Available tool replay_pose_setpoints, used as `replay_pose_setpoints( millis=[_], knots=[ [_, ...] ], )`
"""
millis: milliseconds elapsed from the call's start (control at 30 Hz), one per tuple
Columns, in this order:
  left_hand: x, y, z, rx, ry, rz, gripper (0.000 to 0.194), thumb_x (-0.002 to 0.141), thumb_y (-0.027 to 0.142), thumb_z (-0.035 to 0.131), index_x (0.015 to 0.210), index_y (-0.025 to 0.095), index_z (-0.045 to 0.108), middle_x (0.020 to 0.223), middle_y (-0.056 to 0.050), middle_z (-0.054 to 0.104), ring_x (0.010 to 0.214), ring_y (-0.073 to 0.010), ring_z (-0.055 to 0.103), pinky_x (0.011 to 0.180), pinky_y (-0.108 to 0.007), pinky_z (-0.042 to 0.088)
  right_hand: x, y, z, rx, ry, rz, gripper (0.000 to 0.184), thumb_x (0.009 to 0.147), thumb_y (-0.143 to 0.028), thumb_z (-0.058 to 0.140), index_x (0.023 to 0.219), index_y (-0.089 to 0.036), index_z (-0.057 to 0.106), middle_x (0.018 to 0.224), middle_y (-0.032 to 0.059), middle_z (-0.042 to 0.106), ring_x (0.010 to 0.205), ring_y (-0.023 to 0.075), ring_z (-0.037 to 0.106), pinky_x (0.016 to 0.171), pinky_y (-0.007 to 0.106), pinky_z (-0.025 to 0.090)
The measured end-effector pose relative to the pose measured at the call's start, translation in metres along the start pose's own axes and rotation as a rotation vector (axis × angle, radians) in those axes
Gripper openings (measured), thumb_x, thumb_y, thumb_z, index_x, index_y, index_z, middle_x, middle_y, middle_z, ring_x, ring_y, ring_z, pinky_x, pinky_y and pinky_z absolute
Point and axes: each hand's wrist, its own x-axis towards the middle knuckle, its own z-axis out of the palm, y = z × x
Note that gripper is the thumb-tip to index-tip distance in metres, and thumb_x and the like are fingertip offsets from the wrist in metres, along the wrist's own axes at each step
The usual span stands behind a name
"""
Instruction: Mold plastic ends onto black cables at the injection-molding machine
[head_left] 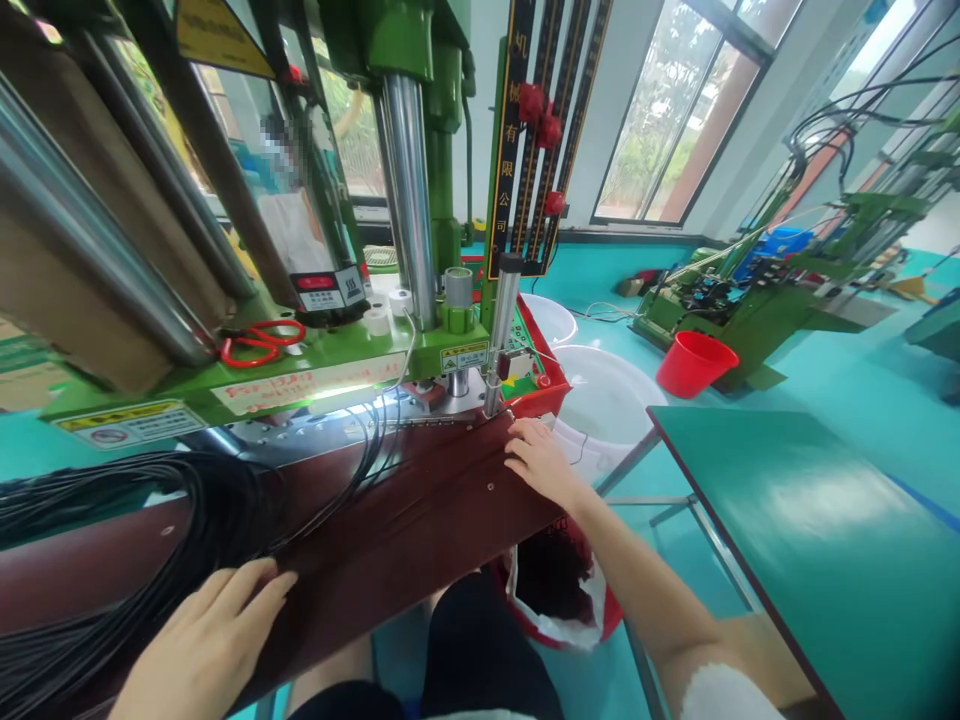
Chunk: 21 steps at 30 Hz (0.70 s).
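My left hand (214, 635) is at the near edge of a dark red bench (450, 510), beside a thick bundle of black cables (214, 500). Its fingers are loosely bent and apart, and nothing shows in them. From the bundle a few thin cable strands (367, 455) run up into the green press machine (420, 365). My right hand (541, 462) lies over the bench's right end with fingers stretched out. Just beyond it stands a silver post (504, 330) with a black cap. What lies beneath the right palm is hidden.
Red-handled scissors (262, 343) lie on the machine's ledge. Below the bench stands a red bin (615, 615) with a white liner and dark contents. White tubs (607, 385), a red bucket (695, 363) and a green-topped table (780, 500) are to the right. A person stands behind the machine.
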Motion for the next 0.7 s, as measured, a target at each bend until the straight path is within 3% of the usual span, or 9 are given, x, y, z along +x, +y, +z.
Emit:
replay_pose_setpoints(
  millis=[100, 267, 400, 467, 567, 700],
  knots=[
    [0.035, 0.032, -0.003, 0.055, 0.011, 0.113, 0.035, 0.078, 0.034, 0.044, 0.105, 0.019, 0.061, 0.11, -0.011, 0.06, 0.098, -0.0269, 0.055, 0.086, -0.041, 0.044, -0.006, -0.02, -0.004, 0.061, 0.033, 0.034, 0.032, 0.077, -0.027, 0.061, 0.108, -0.019, 0.054, 0.115, 0.0111, 0.049, 0.116, 0.0266, 0.037, 0.098, 0.046, 0.032],
    [0.105, 0.093, 0.011, 0.033, -0.036, 0.125, 0.061, 0.078, 0.049, 0.047, 0.124, 0.01, 0.046, 0.129, -0.019, 0.046, 0.114, -0.0307, 0.046, 0.093, -0.041, 0.037, -0.029, -0.067, -0.003, 0.19, 0.016, -0.025, 0.024, 0.081, -0.022, 0.053, 0.104, -0.018, 0.056, 0.112, 0.0102, 0.051, 0.114, 0.0235, 0.039, 0.096, 0.041, 0.037],
    [0.146, 0.117, 0.022, 0.129, -0.24, 0.017, 0.047, 0.083, 0.039, 0.042, 0.112, 0.004, 0.053, 0.099, -0.022, 0.06, 0.093, -0.0328, 0.055, 0.079, -0.044, 0.04, -0.035, -0.081, 0.003, 0.204, 0.062, 0.018, 0.02, 0.082, -0.016, 0.048, 0.1, -0.018, 0.057, 0.105, 0.0094, 0.054, 0.11, 0.0224, 0.041, 0.094, 0.041, 0.039],
    [0.155, 0.121, 0.024, 0.155, -0.333, 0.039, 0.033, 0.085, 0.029, 0.038, 0.095, 0.007, 0.06, 0.082, -0.017, 0.061, 0.08, -0.0304, 0.057, 0.071, -0.042, 0.04, -0.033, -0.081, 0.006, 0.195, 0.082, 0.038, 0.02, 0.081, -0.015, 0.047, 0.098, -0.017, 0.058, 0.1, 0.0089, 0.055, 0.107, 0.0222, 0.042, 0.093, 0.04, 0.04],
    [0.154, 0.125, 0.025, 0.109, -0.382, 0.109, 0.026, 0.085, 0.017, 0.033, 0.084, 0.011, 0.059, 0.078, -0.013, 0.059, 0.077, -0.0268, 0.055, 0.068, -0.038, 0.039, -0.031, -0.082, 0.007, 0.174, 0.082, 0.039, 0.019, 0.08, -0.015, 0.047, 0.095, -0.017, 0.059, 0.096, 0.0081, 0.056, 0.101, 0.0222, 0.045, 0.091, 0.04, 0.042],
    [0.143, 0.131, 0.024, 0.039, -0.379, 0.153, 0.029, 0.088, 0.028, 0.031, 0.086, 0.015, 0.057, 0.083, -0.01, 0.058, 0.082, -0.0251, 0.052, 0.068, -0.035, 0.038, -0.031, -0.082, 0.01, 0.168, 0.102, 0.058, 0.017, 0.08, -0.014, 0.048, 0.09, -0.015, 0.06, 0.093, 0.0077, 0.057, 0.097, 0.021, 0.046, 0.089, 0.037, 0.042]
  ],
)
